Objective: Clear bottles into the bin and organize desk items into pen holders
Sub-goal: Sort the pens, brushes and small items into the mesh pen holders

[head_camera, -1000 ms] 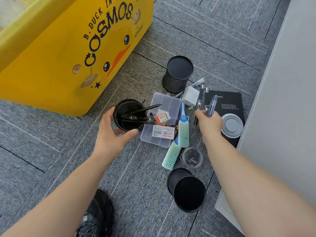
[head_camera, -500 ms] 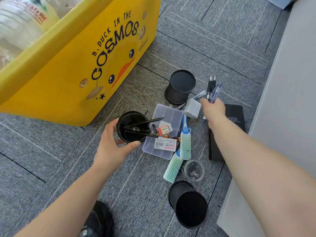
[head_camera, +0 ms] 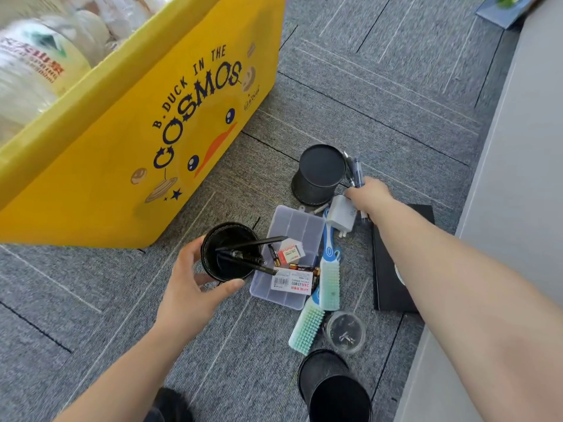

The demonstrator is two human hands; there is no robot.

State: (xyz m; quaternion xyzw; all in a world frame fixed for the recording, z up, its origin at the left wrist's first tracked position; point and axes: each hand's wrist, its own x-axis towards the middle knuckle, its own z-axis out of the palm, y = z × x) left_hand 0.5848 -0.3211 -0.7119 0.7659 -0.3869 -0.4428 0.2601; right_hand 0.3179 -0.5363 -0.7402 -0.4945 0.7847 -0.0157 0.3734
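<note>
Right hand (head_camera: pixel 367 193) grips dark pens (head_camera: pixel 353 172).

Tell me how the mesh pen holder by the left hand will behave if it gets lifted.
The mesh pen holder probably lifts light, being open mesh. The pens lean out over one side, so it may tip that way. The left hand cups it, which should steady it.

Single head-worn wide-angle view, looking steeply down and forward at the carpet floor (head_camera: pixel 380 95), close to both forearms; yellow bin (head_camera: pixel 128 123) fills upper left, grey wall (head_camera: pixel 530 147) right edge. No second view.
</note>
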